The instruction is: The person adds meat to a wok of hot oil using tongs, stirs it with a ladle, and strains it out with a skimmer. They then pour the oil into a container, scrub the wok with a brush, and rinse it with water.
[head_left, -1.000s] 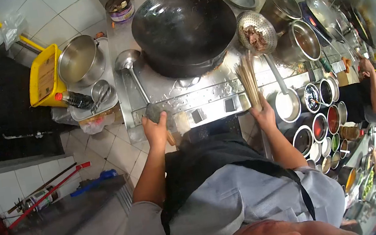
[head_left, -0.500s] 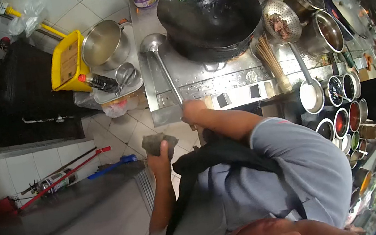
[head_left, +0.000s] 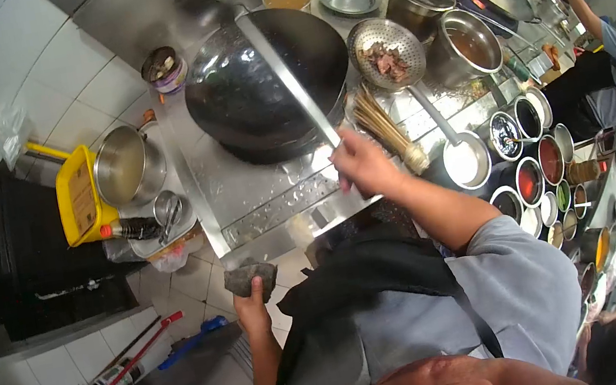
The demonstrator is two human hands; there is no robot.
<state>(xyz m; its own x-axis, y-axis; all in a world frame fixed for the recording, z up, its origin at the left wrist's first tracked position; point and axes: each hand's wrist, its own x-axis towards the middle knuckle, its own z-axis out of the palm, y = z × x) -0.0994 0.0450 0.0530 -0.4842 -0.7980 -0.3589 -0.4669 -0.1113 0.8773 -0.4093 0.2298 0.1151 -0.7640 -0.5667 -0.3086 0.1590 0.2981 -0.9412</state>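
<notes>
One long steel ladle [head_left: 289, 82], in right hand [head_left: 363, 168], slants across wok [head_left: 245, 101].

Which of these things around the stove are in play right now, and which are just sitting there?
In hand:
ladle, gripped by right hand, across the wok
dark rag, in left hand

Lying about:
bamboo brush
strainer of meat
steel pot
yellow tray
sauce bowls

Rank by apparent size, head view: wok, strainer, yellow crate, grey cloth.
1. wok
2-3. yellow crate and strainer: too close to rank, and lens distortion adds doubt
4. grey cloth, in the left hand
</notes>
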